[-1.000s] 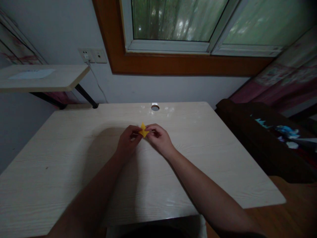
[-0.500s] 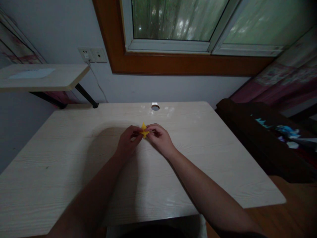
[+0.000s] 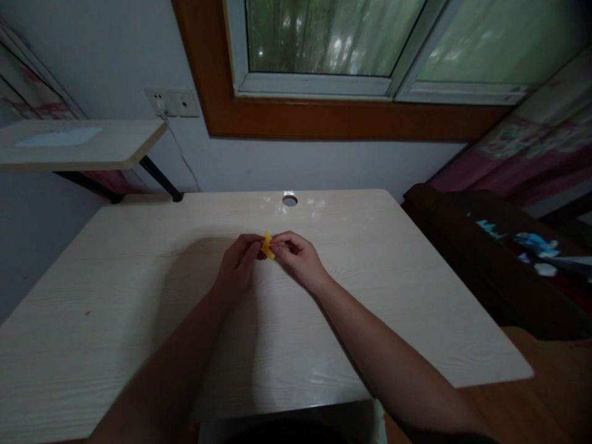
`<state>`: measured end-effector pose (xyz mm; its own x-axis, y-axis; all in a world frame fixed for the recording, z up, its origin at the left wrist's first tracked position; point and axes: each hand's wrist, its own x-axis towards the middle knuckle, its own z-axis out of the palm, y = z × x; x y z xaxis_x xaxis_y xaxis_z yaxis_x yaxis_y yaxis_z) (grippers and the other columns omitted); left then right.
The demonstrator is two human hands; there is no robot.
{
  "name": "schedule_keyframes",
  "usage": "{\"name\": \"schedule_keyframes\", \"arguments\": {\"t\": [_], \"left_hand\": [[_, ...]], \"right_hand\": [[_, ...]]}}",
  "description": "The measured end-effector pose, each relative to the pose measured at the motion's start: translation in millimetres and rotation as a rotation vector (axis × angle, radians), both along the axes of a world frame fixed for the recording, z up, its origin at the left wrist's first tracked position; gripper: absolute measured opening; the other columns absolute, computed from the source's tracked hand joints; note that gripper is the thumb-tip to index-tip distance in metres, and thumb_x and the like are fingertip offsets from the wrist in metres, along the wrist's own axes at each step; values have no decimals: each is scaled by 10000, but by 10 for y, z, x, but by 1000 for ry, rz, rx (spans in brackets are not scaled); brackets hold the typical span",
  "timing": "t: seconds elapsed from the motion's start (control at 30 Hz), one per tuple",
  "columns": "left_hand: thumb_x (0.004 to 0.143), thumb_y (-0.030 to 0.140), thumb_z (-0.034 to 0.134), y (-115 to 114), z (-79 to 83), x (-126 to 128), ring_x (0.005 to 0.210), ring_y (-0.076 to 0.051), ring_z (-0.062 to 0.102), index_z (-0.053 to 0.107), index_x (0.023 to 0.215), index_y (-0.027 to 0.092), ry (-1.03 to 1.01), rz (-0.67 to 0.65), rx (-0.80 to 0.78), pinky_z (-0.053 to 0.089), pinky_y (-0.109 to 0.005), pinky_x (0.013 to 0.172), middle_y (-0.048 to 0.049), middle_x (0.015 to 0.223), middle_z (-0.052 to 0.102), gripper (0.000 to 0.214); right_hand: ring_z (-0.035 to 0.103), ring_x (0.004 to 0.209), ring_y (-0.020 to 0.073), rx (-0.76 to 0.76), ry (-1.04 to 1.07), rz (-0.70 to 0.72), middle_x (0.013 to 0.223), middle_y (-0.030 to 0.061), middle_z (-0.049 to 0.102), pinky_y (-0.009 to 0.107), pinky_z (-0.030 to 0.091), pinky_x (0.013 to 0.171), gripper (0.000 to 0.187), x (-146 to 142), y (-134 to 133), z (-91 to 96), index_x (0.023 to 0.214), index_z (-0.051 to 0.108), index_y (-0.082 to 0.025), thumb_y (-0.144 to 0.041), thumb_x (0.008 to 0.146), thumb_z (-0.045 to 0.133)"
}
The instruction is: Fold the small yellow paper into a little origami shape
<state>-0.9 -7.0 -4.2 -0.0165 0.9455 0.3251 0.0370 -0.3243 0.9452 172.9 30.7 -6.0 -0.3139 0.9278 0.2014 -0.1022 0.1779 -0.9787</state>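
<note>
A small piece of folded yellow paper (image 3: 267,246) is pinched between my two hands, just above the desk (image 3: 379,296) and beyond its middle. My left hand (image 3: 239,259) grips the paper's left side, thumb against the fingers. From the right, my right hand (image 3: 300,256) pinches the other side between thumb and forefinger. Fingertips cover parts of the paper, so its full shape is hidden.
A round cable hole (image 3: 290,201) lies near the desk's back edge. At the left stands a raised shelf (image 3: 134,145) with a white sheet (image 3: 60,137) on it. Beyond the right edge is a dark wooden piece of furniture (image 3: 444,246) holding blue and white items.
The yellow paper has turned and now shows a narrower, bent outline instead of a star-like one. My left thumb and fingers have shifted on it. Both arms stay nearly in place.
</note>
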Motion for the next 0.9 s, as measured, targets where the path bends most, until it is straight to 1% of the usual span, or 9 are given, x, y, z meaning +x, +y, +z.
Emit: {"name": "schedule_keyframes", "arguments": {"t": [0.07, 0.13, 0.27, 0.37, 0.43, 0.57, 0.67, 0.8, 0.9], "left_hand": [[937, 391, 548, 12, 5, 0, 782, -130, 649, 620, 1077, 192, -84, 25, -22, 550, -268, 730, -39, 911, 663, 254], [915, 400, 577, 42, -2, -3, 785, -135, 650, 628, 1055, 187, -130, 32, -78, 555, -269, 713, -37, 903, 661, 260], [820, 392, 690, 113, -39, -18, 742, -137, 648, 657, 960, 172, -130, 6, -211, 557, -275, 696, -25, 875, 678, 263], [755, 377, 743, 139, -56, -32, 768, -153, 654, 668, 918, 170, -133, 16, -266, 554, -282, 710, -19, 853, 691, 274], [736, 362, 757, 142, -54, -38, 763, -146, 649, 671, 892, 168, -146, 9, -291, 544, -271, 708, -16, 841, 692, 263], [726, 330, 760, 139, -41, -38, 665, -114, 610, 664, 841, 160, -146, -19, -296, 511, -244, 656, -1, 756, 671, 226], [725, 306, 758, 138, -44, -32, 640, -109, 599, 643, 813, 162, -129, -22, -284, 497, -241, 651, 11, 712, 655, 205], [714, 301, 765, 134, -65, -27, 641, -114, 611, 633, 835, 167, -132, -48, -278, 493, -243, 652, 16, 706, 653, 224], [719, 312, 765, 125, -75, -23, 651, -121, 621, 634, 873, 166, -95, -52, -271, 501, -253, 661, 9, 721, 659, 249]], "right_hand": [[632, 771, 141, 5, -6, 12, 894, 25, 689, 283, 512, 726, 188, 9, 6, -4, 910, 694, -223, -372, 799, 720], [626, 754, 138, 16, -26, 23, 882, 22, 685, 279, 508, 711, 193, 17, 8, -2, 907, 693, -220, -372, 792, 726], [607, 721, 128, 55, -92, 45, 855, 16, 673, 272, 495, 689, 180, 27, 4, 3, 900, 695, -214, -358, 794, 719], [603, 715, 126, 55, -105, 61, 843, 17, 673, 276, 493, 696, 186, 29, 5, -3, 908, 694, -208, -354, 796, 718], [605, 712, 128, 33, -107, 65, 832, 18, 675, 281, 497, 699, 207, 27, 8, -9, 918, 692, -205, -370, 794, 719], [608, 713, 130, 11, -93, 66, 840, 20, 679, 281, 500, 693, 260, 17, 19, -15, 977, 680, -211, -396, 798, 714], [613, 728, 132, 20, -67, 56, 855, 21, 676, 278, 499, 694, 287, 7, 24, -20, 1012, 660, -218, -410, 804, 711], [636, 759, 146, 10, -68, 44, 889, 27, 678, 298, 511, 726, 320, -6, 21, -38, 1049, 642, -226, -430, 811, 707], [642, 764, 151, -3, -63, 55, 892, 28, 681, 311, 513, 741, 326, -9, 18, -45, 1058, 638, -227, -440, 819, 700]]}}
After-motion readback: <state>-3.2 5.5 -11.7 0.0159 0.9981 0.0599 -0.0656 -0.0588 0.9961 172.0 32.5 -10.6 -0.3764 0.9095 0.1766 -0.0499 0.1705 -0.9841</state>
